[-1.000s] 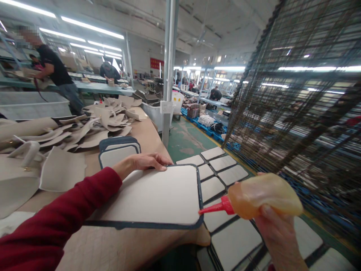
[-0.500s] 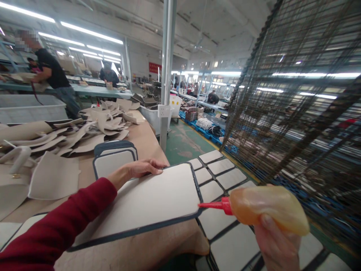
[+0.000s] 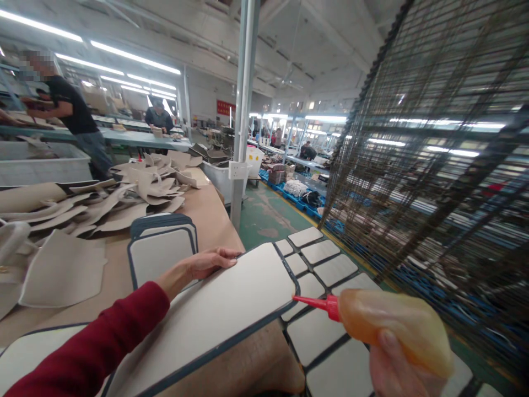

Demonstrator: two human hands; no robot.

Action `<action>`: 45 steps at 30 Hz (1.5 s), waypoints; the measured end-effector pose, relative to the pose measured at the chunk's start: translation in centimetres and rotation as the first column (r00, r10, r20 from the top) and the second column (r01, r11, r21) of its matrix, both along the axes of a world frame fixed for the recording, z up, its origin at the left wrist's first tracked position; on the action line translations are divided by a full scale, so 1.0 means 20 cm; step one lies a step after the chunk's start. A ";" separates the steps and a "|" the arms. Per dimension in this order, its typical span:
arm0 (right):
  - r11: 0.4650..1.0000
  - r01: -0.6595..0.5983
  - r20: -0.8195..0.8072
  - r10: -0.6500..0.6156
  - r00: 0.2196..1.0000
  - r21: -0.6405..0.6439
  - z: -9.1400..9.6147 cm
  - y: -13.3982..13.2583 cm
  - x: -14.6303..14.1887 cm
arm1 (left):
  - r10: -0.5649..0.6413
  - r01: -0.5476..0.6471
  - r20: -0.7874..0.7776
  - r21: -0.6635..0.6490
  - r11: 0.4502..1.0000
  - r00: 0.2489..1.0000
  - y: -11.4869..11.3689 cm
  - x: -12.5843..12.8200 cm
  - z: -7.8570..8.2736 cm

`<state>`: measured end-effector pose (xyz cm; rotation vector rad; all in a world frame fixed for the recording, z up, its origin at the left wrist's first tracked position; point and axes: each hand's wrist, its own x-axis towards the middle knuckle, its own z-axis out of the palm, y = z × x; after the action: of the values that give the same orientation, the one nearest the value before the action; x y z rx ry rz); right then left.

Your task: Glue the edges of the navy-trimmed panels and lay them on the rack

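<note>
My left hand (image 3: 212, 263) grips the far edge of a white panel with a dark border (image 3: 231, 303), thumb on top, fingers hidden beneath. The panel is tilted above the brown table. In my right hand (image 3: 397, 364) lies a soft squeeze bottle of amber glue (image 3: 397, 325), its red nozzle (image 3: 316, 302) pointing left. The nozzle tip is at the dark border by the panel's right corner; whether it touches I cannot tell. Behind my left hand stands a stack of similar dark-edged panels (image 3: 159, 251). Part of another panel (image 3: 37, 353) shows under my left sleeve.
Beige cut pieces (image 3: 119, 198) are heaped on the table (image 3: 206, 212) at left. More white panels (image 3: 326, 336) lie in rows to the right. A wire-mesh rack (image 3: 446, 143) rises at right, a metal post (image 3: 242, 110) ahead. Co-workers stand at benches behind.
The panel has tilted more steeply, its near edge lower. The nozzle tip stays near the right corner of the border. My view has shifted slightly; a co-worker at far left has raised an arm.
</note>
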<state>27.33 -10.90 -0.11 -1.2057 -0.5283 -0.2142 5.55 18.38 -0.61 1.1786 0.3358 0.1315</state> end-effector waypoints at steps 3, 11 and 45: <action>0.998 -0.033 0.010 0.033 0.999 0.057 0.02 0.03 -0.02 | 0.034 -0.033 0.011 -0.038 0.999 0.999 -0.02 0.01 -0.02; 0.993 -0.034 0.030 0.031 0.999 0.117 0.03 0.06 -0.01 | 0.095 -0.087 0.058 -0.129 0.988 0.994 -0.07 0.03 -0.09; 0.947 -0.204 -0.202 0.257 0.945 0.250 0.05 0.22 -0.02 | 0.297 -0.283 0.034 -0.222 0.933 0.954 -0.15 -0.01 -0.09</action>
<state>27.02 -6.50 0.90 -0.9221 -0.4237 0.0677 5.45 15.44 -2.45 0.9028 0.4525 0.3836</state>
